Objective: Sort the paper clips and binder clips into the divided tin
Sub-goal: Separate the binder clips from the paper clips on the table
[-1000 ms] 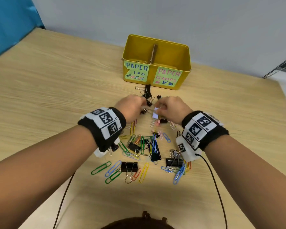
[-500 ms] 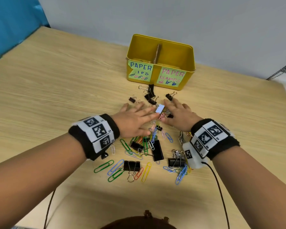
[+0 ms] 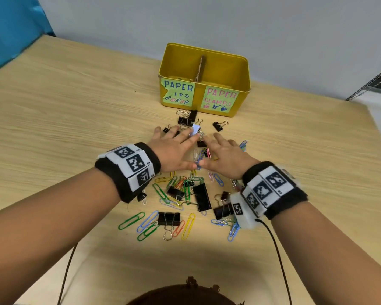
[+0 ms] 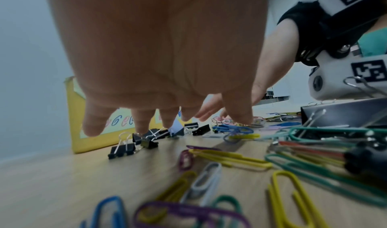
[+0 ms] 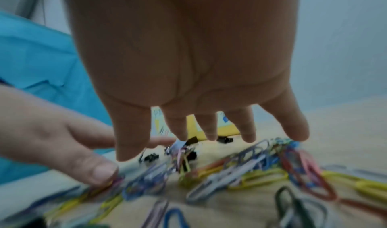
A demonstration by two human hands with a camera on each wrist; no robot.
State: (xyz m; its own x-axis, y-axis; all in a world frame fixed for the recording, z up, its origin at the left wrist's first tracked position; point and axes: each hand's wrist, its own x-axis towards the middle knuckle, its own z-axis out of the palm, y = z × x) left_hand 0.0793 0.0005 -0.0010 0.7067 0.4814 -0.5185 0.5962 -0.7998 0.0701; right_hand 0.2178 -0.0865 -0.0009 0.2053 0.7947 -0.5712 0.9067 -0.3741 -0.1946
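**Both hands flatten out over the scattered clips**

Since a second ago, when both hands were bunched together pinching at clips just in front of the tin, they have spread flat and drawn back a little toward the person. The left hand (image 3: 174, 150) and the right hand (image 3: 225, 157) now hover palm-down, fingers straight and splayed, side by side, holding nothing.

The yellow divided tin (image 3: 240, 71) stands at the far side of the wooden table (image 3: 64, 106). A cardboard divider (image 3: 200, 67) splits it; the left label reads paper clips, the right paper clamps. Coloured paper clips (image 3: 188, 225) and black binder clips (image 3: 169, 219) lie mixed in a loose heap between the tin and the person. A pale blue binder clip (image 3: 195, 129) lies just beyond the left fingertips.

The step in hand looks like choosing what to gather next. It would go best by taking one kind at a time, lifting binder clips by their bodies so tangled wire loops do not drag paper clips along.

The head view alone shows the tin's labels and the whole heap. The left wrist view shows the fingers (image 4: 142, 124) clear of the table above small binder clips. The right wrist view is blurred, but shows the left thumb touching a paper clip.
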